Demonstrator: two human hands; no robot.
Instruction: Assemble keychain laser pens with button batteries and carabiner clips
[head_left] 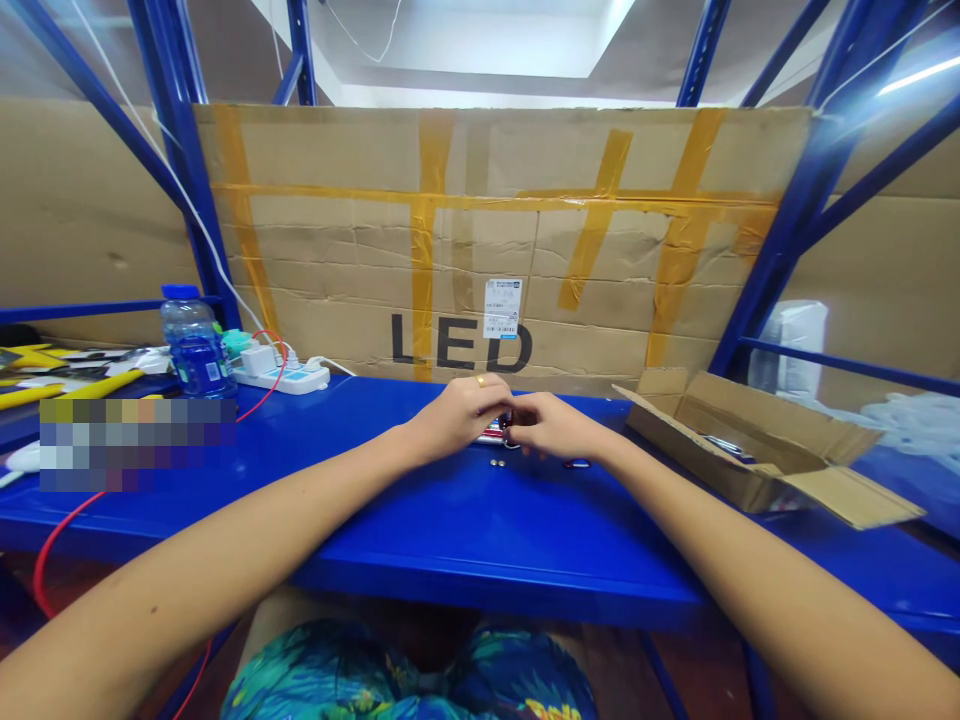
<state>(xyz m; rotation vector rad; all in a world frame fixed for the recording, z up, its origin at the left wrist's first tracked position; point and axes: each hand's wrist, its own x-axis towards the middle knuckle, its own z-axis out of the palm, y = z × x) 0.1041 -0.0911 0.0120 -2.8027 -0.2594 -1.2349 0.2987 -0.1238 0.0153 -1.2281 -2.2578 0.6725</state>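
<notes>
My left hand (459, 412) and my right hand (551, 425) meet at the middle of the blue shelf top (465, 520), fingers curled together around a small red and dark object (501, 428) that is mostly hidden between them. A ring shows on my left hand. Two tiny round pieces (498, 463) lie on the blue surface just in front of the hands. A small dark and red item (576, 464) lies right beside my right wrist.
An open cardboard box (757, 450) sits at the right. A taped cardboard sheet marked LED (465, 250) stands behind. At the left are a water bottle (193, 345), a white power strip (281, 375) with a red wire, and yellow items.
</notes>
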